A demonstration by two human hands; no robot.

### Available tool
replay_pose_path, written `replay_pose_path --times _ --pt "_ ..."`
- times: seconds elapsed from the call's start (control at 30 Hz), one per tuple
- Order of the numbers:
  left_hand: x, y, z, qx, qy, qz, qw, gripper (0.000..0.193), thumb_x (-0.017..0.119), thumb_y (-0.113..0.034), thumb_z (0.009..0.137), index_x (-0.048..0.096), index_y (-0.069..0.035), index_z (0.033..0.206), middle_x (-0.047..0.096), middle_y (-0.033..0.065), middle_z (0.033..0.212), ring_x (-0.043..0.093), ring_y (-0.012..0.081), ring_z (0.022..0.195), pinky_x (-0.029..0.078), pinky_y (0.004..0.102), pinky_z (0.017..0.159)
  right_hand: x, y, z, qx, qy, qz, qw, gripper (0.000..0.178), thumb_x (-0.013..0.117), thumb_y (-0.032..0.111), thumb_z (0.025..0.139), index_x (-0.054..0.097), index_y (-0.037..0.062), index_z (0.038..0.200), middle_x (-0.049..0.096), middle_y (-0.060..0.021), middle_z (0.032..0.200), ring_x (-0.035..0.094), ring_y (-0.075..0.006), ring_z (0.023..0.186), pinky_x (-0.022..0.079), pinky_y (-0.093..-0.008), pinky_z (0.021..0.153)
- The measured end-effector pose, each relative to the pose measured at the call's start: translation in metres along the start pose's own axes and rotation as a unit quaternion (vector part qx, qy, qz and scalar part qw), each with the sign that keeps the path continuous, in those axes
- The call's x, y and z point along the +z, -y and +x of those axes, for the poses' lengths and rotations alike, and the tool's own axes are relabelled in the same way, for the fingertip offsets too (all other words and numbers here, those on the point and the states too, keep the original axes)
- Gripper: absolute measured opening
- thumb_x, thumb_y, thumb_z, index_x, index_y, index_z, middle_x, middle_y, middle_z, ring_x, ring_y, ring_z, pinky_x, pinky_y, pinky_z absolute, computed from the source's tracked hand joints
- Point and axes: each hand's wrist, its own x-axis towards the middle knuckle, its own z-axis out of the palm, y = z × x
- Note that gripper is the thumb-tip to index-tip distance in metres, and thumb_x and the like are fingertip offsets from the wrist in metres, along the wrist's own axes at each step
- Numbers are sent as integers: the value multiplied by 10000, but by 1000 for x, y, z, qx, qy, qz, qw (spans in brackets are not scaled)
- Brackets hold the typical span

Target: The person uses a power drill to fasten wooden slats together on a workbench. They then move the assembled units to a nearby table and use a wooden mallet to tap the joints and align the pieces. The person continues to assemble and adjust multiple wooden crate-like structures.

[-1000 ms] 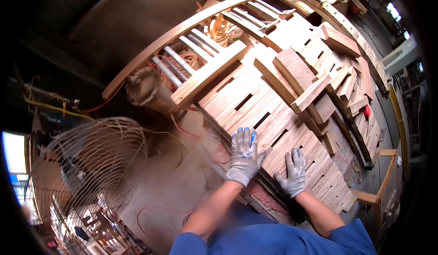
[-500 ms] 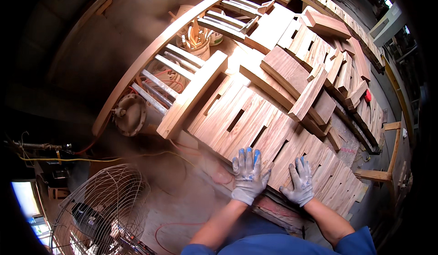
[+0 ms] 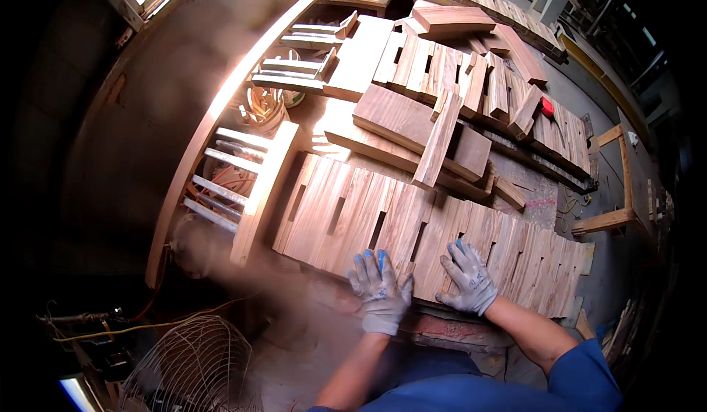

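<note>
left hand (image 3: 379, 290) flat, fingers spread, pressing row of pale wooden slats (image 3: 412, 228) | right hand (image 3: 468, 279) likewise, grasping nothing | lower centre, steadying slats

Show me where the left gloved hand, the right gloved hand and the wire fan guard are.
left gloved hand (image 3: 380, 293): head view, on the back of the glove.
right gloved hand (image 3: 467, 279): head view, on the back of the glove.
wire fan guard (image 3: 193, 368): head view, on the wire grille near its middle.
</note>
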Motion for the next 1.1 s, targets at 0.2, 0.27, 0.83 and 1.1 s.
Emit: replay_pose_path --times 0.2,0.27,0.83,1.1 --pt "-4 -1 -1 11 -10 35 999 859 660 -488 962 388 3 1613 276 320 1684 206 522 1576 119 677 1265 7 -1 -10 -7 -39 6 999 860 744 584 847 556 49 1494 455 -254 1593 371 -479 1514 280 -575 1268" --pt "-5 -10 3 23 3 46 999 846 659 -474 962 395 7 1605 297 316 1677 202 519 1579 113 665 1275 7 -5 -19 8 -55 -8 998 852 704 595 886 527 54 1519 443 -243 1610 369 -453 1524 254 -553 1284" --pt "35 -120 -20 72 87 26 993 753 589 -502 1066 429 23 1583 362 284 1663 302 422 1561 273 504 1271 66 37 -376 295 -89 88 947 397 682 398 886 771 37 1027 766 -192 1004 739 -355 928 575 -506 829" --pt "128 -304 -49 426 143 38 893 730 601 -467 1061 437 8 1591 388 312 1633 365 451 1518 330 519 1249 88 87 -548 693 -27 271 667 389 654 371 917 786 74 1130 777 -182 1121 742 -372 1034 588 -497 883"
